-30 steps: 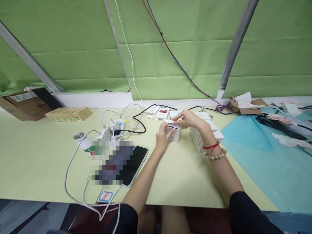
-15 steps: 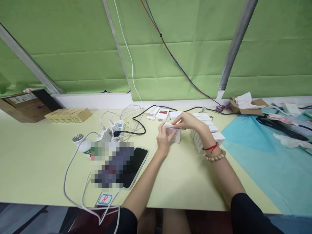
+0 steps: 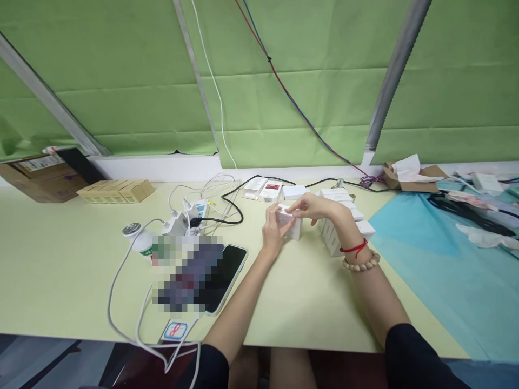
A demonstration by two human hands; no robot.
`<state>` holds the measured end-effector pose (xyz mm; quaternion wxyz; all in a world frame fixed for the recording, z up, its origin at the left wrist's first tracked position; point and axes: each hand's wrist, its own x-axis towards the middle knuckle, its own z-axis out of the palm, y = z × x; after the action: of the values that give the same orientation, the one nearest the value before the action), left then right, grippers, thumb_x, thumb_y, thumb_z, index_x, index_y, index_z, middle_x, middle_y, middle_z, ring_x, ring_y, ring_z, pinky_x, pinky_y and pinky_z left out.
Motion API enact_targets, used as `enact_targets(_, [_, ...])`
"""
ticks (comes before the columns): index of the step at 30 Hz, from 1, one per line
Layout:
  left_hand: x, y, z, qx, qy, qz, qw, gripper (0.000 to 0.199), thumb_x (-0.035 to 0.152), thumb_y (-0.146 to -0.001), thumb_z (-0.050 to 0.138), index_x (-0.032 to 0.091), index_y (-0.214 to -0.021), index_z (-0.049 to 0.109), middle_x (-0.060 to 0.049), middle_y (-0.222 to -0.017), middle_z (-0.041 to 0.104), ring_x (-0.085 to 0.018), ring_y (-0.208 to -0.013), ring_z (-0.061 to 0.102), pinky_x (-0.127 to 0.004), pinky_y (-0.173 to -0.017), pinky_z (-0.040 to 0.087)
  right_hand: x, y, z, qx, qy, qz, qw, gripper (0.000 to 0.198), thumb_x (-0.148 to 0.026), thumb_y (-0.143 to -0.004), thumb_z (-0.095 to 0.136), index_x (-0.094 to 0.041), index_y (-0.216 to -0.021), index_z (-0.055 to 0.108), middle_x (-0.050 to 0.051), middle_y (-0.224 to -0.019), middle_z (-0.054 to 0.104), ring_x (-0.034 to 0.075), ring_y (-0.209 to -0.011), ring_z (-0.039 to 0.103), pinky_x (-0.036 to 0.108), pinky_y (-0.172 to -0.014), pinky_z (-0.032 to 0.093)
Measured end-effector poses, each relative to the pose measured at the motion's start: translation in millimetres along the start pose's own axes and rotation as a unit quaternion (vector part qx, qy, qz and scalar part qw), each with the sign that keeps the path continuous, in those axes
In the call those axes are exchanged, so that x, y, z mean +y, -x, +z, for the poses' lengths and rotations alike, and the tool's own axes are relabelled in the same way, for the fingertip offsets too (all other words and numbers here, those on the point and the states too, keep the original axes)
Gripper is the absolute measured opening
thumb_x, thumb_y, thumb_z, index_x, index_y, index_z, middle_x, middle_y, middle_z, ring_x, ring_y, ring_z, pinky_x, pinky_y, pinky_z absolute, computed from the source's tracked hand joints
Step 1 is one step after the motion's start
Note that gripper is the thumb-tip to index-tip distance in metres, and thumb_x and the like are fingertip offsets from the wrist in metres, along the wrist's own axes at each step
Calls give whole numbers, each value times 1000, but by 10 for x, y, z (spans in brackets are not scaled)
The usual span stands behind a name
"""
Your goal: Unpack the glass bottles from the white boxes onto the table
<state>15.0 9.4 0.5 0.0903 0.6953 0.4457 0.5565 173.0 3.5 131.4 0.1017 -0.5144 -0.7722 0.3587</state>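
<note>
A small white box (image 3: 295, 231) stands on the table in front of me, slightly tilted. My left hand (image 3: 274, 232) is closed around its left side, thumb across the front. From the right, my right hand (image 3: 314, 208) bends over with its fingertips pinched at the box's top edge; the fingers partly cover the top. Just right of the held box, under my right wrist, is a row of similar white boxes (image 3: 331, 237). Behind my hands lie a flat white box (image 3: 293, 192) and a white box with a red picture (image 3: 271, 191).
To my left are a phone (image 3: 227, 275), a white bottle (image 3: 138, 237), a power strip with chargers (image 3: 178, 222) and loose white cables. Yellowish boxes (image 3: 115, 192) stand farther back. On the right, a blue sheet (image 3: 425, 265) carries black cables (image 3: 470, 213) near an open carton (image 3: 430, 178).
The white box has tilted a little in my left hand. My right fingertips have shifted slightly at its top, and the raised white edge there now sits less visibly above the box.
</note>
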Motion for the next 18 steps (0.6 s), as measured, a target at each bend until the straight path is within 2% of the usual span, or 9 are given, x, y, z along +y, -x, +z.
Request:
enact_targets(2, [11, 28, 3, -47, 25, 2, 999, 54, 40, -76, 62, 22, -123, 42, -12, -130, 49, -23, -116, 53, -32, -80, 52, -45, 35, 13, -9, 16, 19, 1000, 46, -26, -82, 61, -18, -127, 56, 12, -104, 68, 18, -79, 66, 22, -52, 54])
enact_targets(4, [42, 69, 5, -114, 55, -14, 992, 77, 37, -69, 67, 22, -135, 31, -13, -134, 47, -23, -112, 56, -33, -81, 52, -100, 69, 41, -27, 16, 33, 999, 51, -31, -82, 61, -17, -130, 49, 10, -86, 70, 16, -63, 66, 24, -51, 54])
enact_targets(6, [86, 109, 3, -183, 84, -54, 978, 97, 34, -66, 69, 21, -144, 13, -12, -123, 57, -21, -97, 63, -31, -75, 52, -163, 93, 90, -37, 12, 41, 998, 50, -38, -83, 59, -14, -125, 48, 9, -78, 70, 16, -58, 65, 26, -50, 53])
enact_targets(8, [128, 136, -6, -211, 100, -92, 968, 99, 30, -67, 67, 22, -146, 6, -7, -105, 66, -19, -84, 66, -29, -70, 52, -241, 103, 165, -32, 24, 58, 997, 57, -45, -81, 59, -13, -126, 44, 13, -83, 70, 18, -61, 65, 27, -49, 52])
enact_targets(9, [145, 143, -14, -210, 100, -103, 967, 95, 28, -67, 65, 22, -145, 12, -4, -97, 68, -18, -81, 66, -29, -69, 51, -287, 104, 213, -23, 41, 79, 996, 64, -46, -79, 61, -13, -129, 40, 15, -90, 70, 20, -65, 66, 28, -49, 52])
enact_targets(11, [168, 151, -37, -203, 85, -115, 969, 76, 26, -66, 64, 20, -135, 34, -2, -87, 69, -18, -74, 64, -27, -64, 49, -386, 100, 322, 7, 107, 126, 986, 75, -41, -73, 67, -14, -134, 34, 18, -101, 68, 24, -76, 68, 32, -56, 53])
enact_targets(13, [179, 162, -72, -196, 58, -125, 971, 52, 27, -64, 63, 18, -114, 50, -1, -76, 67, -17, -65, 61, -26, -58, 46, -472, 100, 438, 49, 191, 153, 968, 72, -34, -68, 72, -15, -130, 40, 19, -105, 67, 28, -90, 67, 35, -69, 52])
enact_targets(15, [192, 191, -117, -181, 31, -128, 975, 32, 30, -64, 61, 19, -93, 54, 0, -66, 62, -16, -58, 56, -25, -55, 42, -520, 119, 549, 79, 233, 153, 957, 61, -32, -67, 73, -16, -121, 49, 18, -106, 66, 30, -98, 64, 35, -76, 50])
enact_targets(18, [241, 279, -194, -158, -9, -112, 981, 15, 32, -63, 57, 21, -71, 50, 2, -57, 55, -13, -52, 49, -25, -51, 35, -502, 215, 711, 117, 220, 143, 958, 58, -36, -69, 73, -17, -118, 50, 16, -107, 66, 29, -97, 64, 32, -73, 47])
